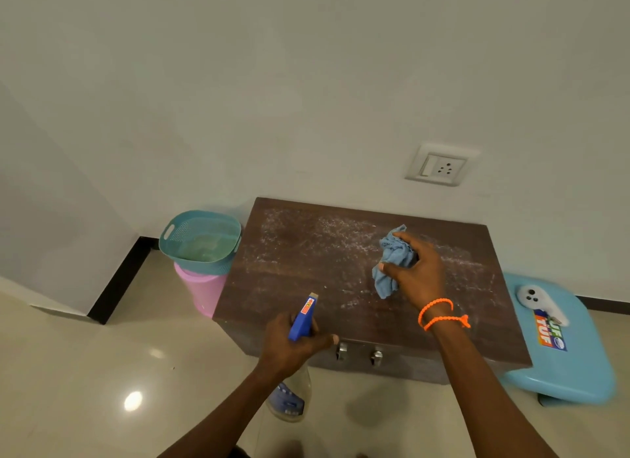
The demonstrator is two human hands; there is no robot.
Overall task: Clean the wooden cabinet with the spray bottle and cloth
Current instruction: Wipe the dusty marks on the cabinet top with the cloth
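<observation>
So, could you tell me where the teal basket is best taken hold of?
Grip the teal basket by the handle slot in its left rim, coming from above and the left. It perches on the pink bin, hard against the wooden cabinet, so the right side is blocked.

Both forearms are bare, with no sleeves reaching into view. The right wrist carries an orange beaded cord bracelet (438, 313), wound round in 2 loops, with a knotted tuft sticking out on the outer side. The left hand (293, 347) and right hand (417, 273) wear no gloves, and no rings or watch show on either.
</observation>
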